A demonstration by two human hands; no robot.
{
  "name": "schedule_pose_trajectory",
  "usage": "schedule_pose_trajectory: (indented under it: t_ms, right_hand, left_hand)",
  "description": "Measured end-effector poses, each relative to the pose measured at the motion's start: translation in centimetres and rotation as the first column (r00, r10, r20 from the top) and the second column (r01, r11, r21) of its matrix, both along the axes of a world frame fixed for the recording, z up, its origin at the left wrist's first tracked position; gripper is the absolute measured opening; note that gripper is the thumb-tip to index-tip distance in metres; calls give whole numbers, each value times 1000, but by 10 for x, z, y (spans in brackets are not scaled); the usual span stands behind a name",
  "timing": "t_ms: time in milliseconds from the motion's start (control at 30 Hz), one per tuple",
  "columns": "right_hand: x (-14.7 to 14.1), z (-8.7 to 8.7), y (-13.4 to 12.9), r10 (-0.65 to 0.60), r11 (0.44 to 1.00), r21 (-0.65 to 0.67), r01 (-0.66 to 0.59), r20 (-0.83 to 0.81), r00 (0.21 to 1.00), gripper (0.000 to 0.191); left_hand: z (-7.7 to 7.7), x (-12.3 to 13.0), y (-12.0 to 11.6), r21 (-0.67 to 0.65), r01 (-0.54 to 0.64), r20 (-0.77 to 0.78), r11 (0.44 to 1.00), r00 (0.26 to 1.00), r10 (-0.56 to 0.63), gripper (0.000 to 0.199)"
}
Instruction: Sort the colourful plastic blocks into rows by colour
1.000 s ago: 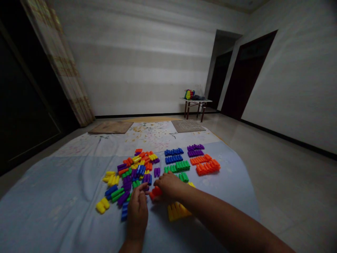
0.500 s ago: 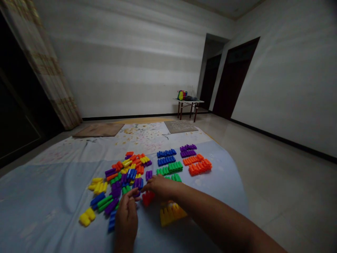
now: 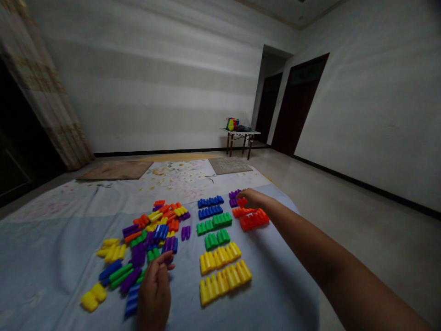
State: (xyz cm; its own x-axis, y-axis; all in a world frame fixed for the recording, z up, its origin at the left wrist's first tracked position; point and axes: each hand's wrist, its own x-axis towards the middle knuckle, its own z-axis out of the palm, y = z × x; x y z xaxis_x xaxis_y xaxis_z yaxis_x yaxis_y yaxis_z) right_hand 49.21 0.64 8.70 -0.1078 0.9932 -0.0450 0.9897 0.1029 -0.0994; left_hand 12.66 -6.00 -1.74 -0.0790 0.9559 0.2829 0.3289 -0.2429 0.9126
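My right hand (image 3: 253, 197) reaches to the far right rows and is closed on a red toy block (image 3: 242, 202). Just beside it lie rows of purple blocks (image 3: 234, 194) and orange blocks (image 3: 255, 219). My left hand (image 3: 156, 282) rests at the near edge of a mixed pile, fingers loosely stretched and holding nothing that I can see. Close to its fingertips are a green block (image 3: 153, 254) and a purple block (image 3: 169, 244). A blue block (image 3: 132, 301) lies to its left, partly covered by the hand.
Rows of blue blocks (image 3: 210, 211), green blocks (image 3: 217, 239) and yellow blocks (image 3: 225, 281) stand in the middle. Loose yellow blocks (image 3: 93, 297) lie at the left. The pale blue cloth (image 3: 289, 285) lies underneath. A small table (image 3: 240, 132) stands by the wall.
My right hand has moved from beside my left hand to the far right, carrying the red block. The yellow and green rows it covered now show. The view has shifted slightly.
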Motion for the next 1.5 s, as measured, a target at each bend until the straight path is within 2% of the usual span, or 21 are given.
schedule_pose_trajectory:
  t_ms: [267, 500, 667, 867, 1100, 1267, 1333, 1400, 1500]
  right_hand:
    - [17, -19, 8, -75, 995, -64, 77, 28, 997, 57]
    - [23, -27, 8, -110, 989, -93, 112, 28, 994, 49]
    - [22, -26, 5, -130, 986, -105, 131, 16, 991, 40]
    - [20, -21, 3, -123, 988, -89, 123, 5, 992, 44]
    - [14, -16, -5, -151, 985, -79, 152, 12, 988, 35]
    - [-19, -3, -15, -28, 998, 48, 30, -45, 999, 40]
    - [-46, 0, -20, 68, 992, 109, -56, -106, 992, 36]
    - [-76, -1, -25, 228, 964, 189, -189, -215, 949, 32]
    - [-122, -10, -29, 367, 927, 184, -326, -274, 889, 31]
  left_hand:
    - [9, 2, -4, -11, 24, 11, 1000, 1000, -24, 40]
    - [10, 3, -5, -18, 13, 21, 1000, 1000, -13, 39]
    - [11, 3, -5, -17, 15, 18, 1000, 1000, -15, 40]
    - [9, 1, -5, -10, 14, 10, 1000, 1000, -14, 40]
    - [7, 0, -3, 13, 10, 8, 1000, 1000, -10, 39]
    - [11, 3, -8, 41, 17, -34, 999, 999, -15, 36]
    - [12, 6, -11, 52, 36, -56, 998, 998, -33, 36]
    - [13, 8, -13, 41, 88, -75, 995, 994, -85, 36]
    - [14, 10, -16, -31, 197, -120, 980, 972, -200, 36]
